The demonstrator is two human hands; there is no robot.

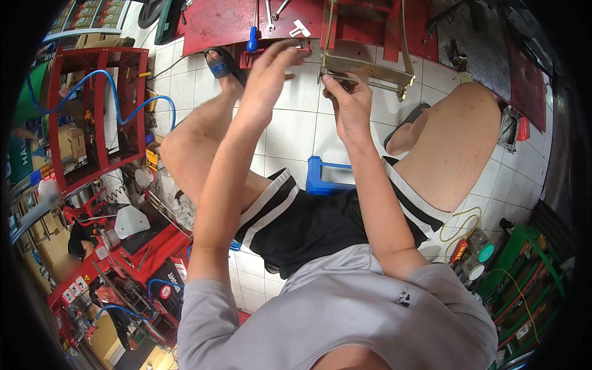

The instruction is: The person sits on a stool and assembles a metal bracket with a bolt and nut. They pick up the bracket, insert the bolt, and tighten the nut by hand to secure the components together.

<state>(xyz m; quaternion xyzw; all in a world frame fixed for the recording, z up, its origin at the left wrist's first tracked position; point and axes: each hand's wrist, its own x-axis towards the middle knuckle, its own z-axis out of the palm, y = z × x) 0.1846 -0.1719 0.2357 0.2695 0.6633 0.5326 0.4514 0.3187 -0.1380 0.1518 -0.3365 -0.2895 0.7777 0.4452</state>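
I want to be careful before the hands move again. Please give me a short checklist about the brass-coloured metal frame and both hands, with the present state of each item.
1. Right hand at the metal frame: ok, fingers touch its near edge.
2. Left hand free: ok, open, raised, holding nothing.
3. Frame supported: ok, far end rests against the red platform.
4. Small part between the right fingers: cannot tell.
5. Blue-handled screwdriver near: ok, lies beyond the left hand.
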